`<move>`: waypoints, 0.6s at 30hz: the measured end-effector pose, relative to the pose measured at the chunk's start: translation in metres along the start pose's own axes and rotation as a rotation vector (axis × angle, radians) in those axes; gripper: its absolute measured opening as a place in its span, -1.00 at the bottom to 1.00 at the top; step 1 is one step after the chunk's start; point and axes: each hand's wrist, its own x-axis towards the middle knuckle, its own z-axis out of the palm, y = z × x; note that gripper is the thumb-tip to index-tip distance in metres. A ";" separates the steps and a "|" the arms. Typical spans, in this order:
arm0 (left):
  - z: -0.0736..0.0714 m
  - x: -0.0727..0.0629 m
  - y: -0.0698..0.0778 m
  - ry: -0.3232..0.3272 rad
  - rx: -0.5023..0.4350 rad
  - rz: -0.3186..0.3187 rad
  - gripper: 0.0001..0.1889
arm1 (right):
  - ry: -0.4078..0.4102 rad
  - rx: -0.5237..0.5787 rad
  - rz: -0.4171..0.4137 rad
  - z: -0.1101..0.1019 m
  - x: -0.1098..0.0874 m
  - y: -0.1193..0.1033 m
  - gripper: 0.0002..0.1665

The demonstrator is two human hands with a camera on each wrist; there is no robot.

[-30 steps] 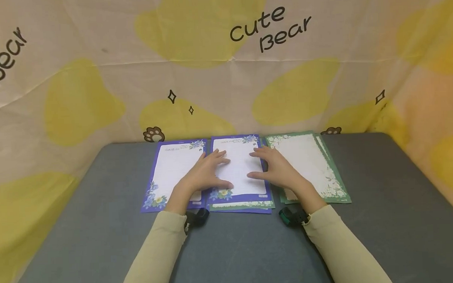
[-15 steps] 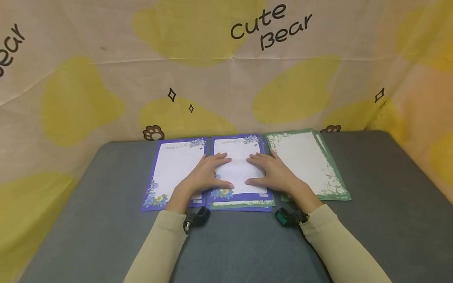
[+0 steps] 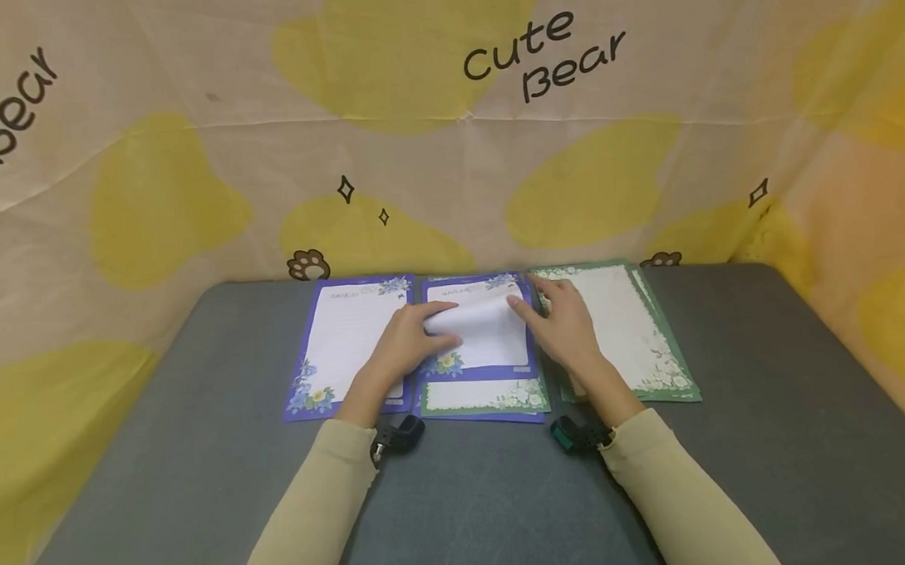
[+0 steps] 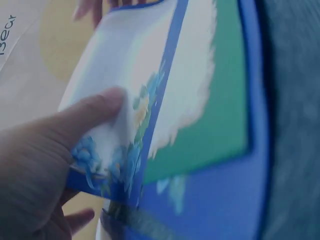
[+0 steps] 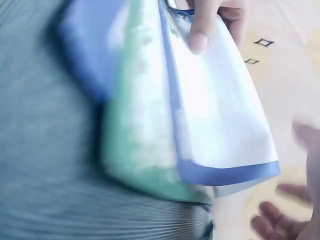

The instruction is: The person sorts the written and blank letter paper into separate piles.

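My left hand [image 3: 401, 344] pinches the left edge of a sheet of floral letter paper [image 3: 488, 352] with a blue border, thumb on top and fingers underneath. The sheet bows up in a fold across its middle. On its right side my right hand [image 3: 571, 328] is spread, thumb and fingers apart; in the right wrist view its fingers [image 5: 280, 225] stand off the paper's edge. Beneath the raised sheet lies a green-bordered sheet [image 3: 482, 396], with another blue-bordered sheet [image 4: 220, 205] under that.
To the left lies a blue-bordered floral sheet [image 3: 350, 336], partly covered by my left hand. Green-bordered sheets [image 3: 611, 310] lie overlapped on the right. All rest on a dark grey table [image 3: 475, 498], with a patterned cloth [image 3: 418, 151] hanging behind its far edge.
The middle blue-bordered sheet has gone from lying flat to bowed up, its near edge shifted away, baring more green-bordered paper. My right hand has moved up to the sheet's far right side.
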 end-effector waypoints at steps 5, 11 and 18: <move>-0.004 -0.001 0.007 -0.015 -0.038 -0.007 -0.40 | -0.074 0.263 0.156 -0.011 0.002 -0.006 -0.27; -0.006 0.001 0.015 -0.058 -0.052 0.023 -0.32 | -0.114 0.503 0.215 -0.006 0.003 -0.011 -0.46; -0.006 0.000 0.011 -0.042 -0.101 -0.077 -0.17 | -0.095 0.578 0.239 -0.002 0.002 -0.012 -0.46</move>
